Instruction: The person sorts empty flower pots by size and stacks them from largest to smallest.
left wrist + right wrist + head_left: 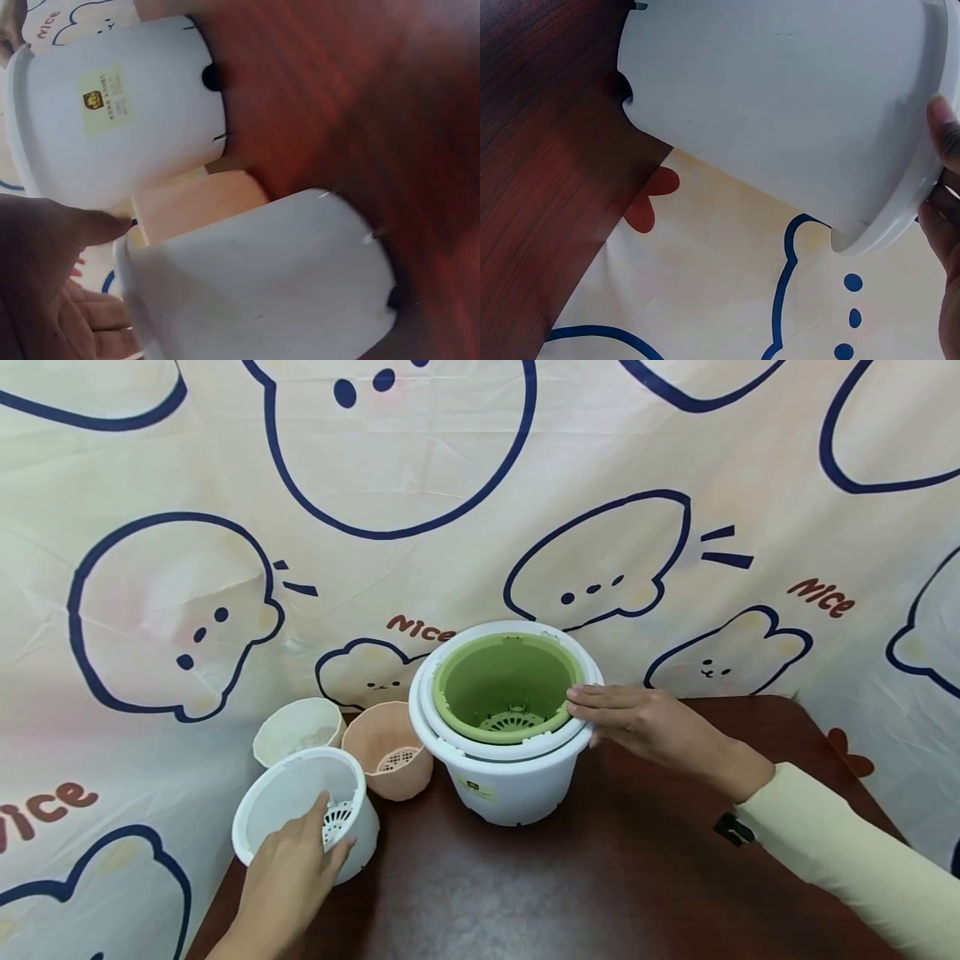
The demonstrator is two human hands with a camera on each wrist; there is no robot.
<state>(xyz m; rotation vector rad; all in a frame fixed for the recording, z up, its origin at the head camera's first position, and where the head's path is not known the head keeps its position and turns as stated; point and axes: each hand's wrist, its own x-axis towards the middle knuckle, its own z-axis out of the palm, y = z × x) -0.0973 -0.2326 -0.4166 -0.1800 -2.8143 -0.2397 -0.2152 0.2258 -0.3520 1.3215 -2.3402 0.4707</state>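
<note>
A large white flowerpot (504,793) stands mid-table, with another white rim inside it and a green pot (510,677) nested innermost. My right hand (645,722) is at the stack's right rim. Its fingers lie over the rim beside the green pot, while the thumb is under the lip on the outer wall. A smaller white pot (360,835) with a slotted base is at the left. My left hand (288,868) holds this pot's near rim, fingers inside and thumb outside. In the left wrist view, part of the pot's white wall (262,277) fills the lower half.
Behind the small white pot are a peach pot (397,777) with a mesh base and a pale cream pot (296,727). The brown table (480,893) meets a cartoon-printed cloth (420,577) at the back and sides. A yellow label (105,101) marks the large pot.
</note>
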